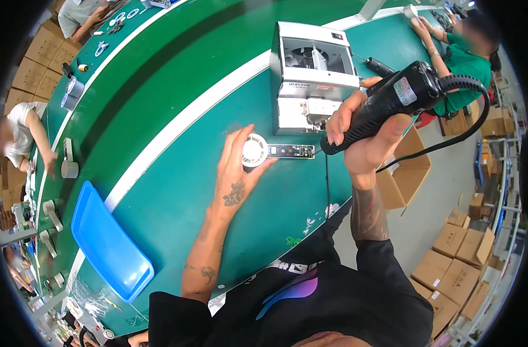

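Observation:
My left hand [234, 170] is closed around a small white round fan head [254, 150], thumb and fingers on its sides. A narrow strip with a dark circuit board [291, 151] runs from the fan head to the right, just above the green bench. Gripped in my right hand [368, 139] is a black electric screwdriver [391, 101] with a coiled strain relief and a cord. It is tilted, its thin end pointing down and left, near the board's right end. Its bit cannot be made out.
A grey metal screw feeder [313, 75] stands directly beyond the board. A blue tray [110, 243] lies at the left, beside a green conveyor belt [177, 63]. The screwdriver's cord [443, 147] loops on the right, above an open cardboard box [411, 168]. Co-workers sit at the far right and left.

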Action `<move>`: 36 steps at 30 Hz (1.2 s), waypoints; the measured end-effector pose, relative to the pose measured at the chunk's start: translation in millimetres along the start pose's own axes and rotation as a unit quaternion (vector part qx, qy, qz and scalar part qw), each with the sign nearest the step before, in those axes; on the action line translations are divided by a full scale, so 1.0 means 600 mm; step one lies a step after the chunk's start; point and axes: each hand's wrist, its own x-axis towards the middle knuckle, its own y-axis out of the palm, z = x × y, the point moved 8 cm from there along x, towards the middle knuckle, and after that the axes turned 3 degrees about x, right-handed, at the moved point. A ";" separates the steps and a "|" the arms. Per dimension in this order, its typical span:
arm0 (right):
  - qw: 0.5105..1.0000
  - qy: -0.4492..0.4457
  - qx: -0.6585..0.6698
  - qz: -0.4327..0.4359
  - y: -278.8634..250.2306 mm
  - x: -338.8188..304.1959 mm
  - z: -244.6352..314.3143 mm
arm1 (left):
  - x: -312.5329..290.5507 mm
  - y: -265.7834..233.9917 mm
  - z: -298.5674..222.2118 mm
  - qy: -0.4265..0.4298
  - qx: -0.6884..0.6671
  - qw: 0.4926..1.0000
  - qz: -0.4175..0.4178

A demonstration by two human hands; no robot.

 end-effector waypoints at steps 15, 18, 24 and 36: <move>1.000 0.018 0.002 -0.013 -0.010 -0.016 -0.004 | -0.001 0.000 0.005 -0.001 0.000 1.000 -0.001; 1.000 0.015 0.007 -0.013 -0.009 -0.015 -0.003 | 0.000 0.000 0.005 -0.007 -0.003 1.000 0.000; 1.000 0.017 0.012 -0.023 -0.011 -0.012 -0.007 | 0.000 0.000 0.004 -0.009 0.003 1.000 -0.001; 0.999 0.029 0.043 -0.002 -0.009 -0.021 -0.015 | -0.001 -0.001 0.005 -0.009 -0.004 1.000 -0.001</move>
